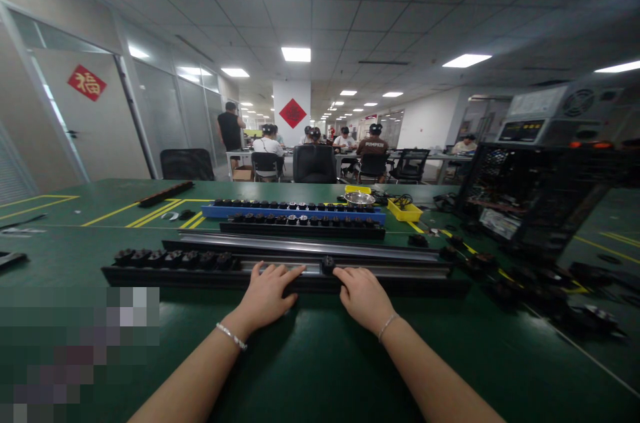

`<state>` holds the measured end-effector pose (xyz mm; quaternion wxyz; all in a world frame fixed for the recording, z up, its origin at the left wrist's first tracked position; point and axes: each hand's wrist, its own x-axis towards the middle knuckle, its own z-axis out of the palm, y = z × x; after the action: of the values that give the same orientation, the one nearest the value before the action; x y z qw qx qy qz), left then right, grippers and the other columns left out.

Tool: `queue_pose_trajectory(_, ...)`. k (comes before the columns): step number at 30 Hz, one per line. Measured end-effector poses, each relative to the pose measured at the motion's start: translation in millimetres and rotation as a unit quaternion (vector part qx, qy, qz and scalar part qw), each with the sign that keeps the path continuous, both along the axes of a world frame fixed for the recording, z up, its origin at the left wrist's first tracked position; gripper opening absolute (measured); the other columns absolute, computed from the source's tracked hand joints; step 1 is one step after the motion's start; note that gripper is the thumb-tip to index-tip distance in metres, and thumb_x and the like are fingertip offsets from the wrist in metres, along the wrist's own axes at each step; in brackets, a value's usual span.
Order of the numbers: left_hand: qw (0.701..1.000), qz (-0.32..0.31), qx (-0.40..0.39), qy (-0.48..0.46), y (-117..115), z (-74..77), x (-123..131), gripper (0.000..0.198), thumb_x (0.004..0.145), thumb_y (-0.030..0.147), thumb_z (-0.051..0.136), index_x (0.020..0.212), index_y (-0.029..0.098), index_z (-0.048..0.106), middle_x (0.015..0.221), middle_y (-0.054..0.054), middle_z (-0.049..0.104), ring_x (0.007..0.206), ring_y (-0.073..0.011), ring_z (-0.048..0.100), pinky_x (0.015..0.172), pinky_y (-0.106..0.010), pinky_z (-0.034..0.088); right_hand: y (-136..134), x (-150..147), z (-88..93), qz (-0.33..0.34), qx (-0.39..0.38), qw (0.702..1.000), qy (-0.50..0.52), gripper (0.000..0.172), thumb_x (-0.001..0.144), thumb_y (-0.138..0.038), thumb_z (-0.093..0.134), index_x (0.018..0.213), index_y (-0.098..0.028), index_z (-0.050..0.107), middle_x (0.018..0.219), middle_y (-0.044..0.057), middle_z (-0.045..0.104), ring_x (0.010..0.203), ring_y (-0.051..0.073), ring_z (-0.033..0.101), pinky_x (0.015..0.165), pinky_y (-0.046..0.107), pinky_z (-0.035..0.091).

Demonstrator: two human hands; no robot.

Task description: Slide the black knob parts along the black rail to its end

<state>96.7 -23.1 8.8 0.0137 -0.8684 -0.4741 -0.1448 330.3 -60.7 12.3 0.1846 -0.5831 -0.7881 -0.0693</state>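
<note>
A long black rail [400, 286] with a metallic channel lies across the green table in front of me. Several black parts [190, 259] sit in a row on its left part. One single black part [327, 265] stands in the channel right of the middle. My left hand [270, 294] rests on the rail left of that part, fingers spread, holding nothing. My right hand [365, 296] is just right of the single part; its index fingertip is at the part's side, and the hand grips nothing visible.
Behind lie a second rail [310, 248], a blue rail [295, 212] with black parts, and a yellow tray [405, 211]. At right stand an open computer case [525, 196] and scattered black parts [550, 296]. People sit at far tables [445, 156].
</note>
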Motion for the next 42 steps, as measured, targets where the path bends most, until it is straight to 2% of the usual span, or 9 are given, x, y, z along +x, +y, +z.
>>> queue_pose_trajectory(19,1.0,-0.002,0.012,0.007,2,-3.4,-1,0.059,0.08,0.036,0.052,0.136,0.041,0.033,0.11,-0.001,0.058,0.108,-0.0231,0.049,0.105,-0.055,0.012,5,9,-7.2,-0.006,0.047,0.999,0.019,0.033,0.08,-0.019,0.044,0.107,-0.022,0.063,0.109,0.004,0.063,0.1,0.017,0.055,0.092,0.03,0.038)
queue_pose_trajectory(42,1.0,-0.006,0.006,0.0,2,-1.8,-2,0.059,0.08,0.036,0.051,0.136,0.04,0.033,0.109,-0.001,0.059,0.107,-0.0229,0.05,0.105,-0.056,0.012,5,15,-7.2,-0.026,0.1,0.994,0.021,0.026,0.081,-0.02,0.044,0.094,-0.022,0.066,0.103,0.003,0.066,0.091,0.016,0.058,0.084,0.029,0.041)
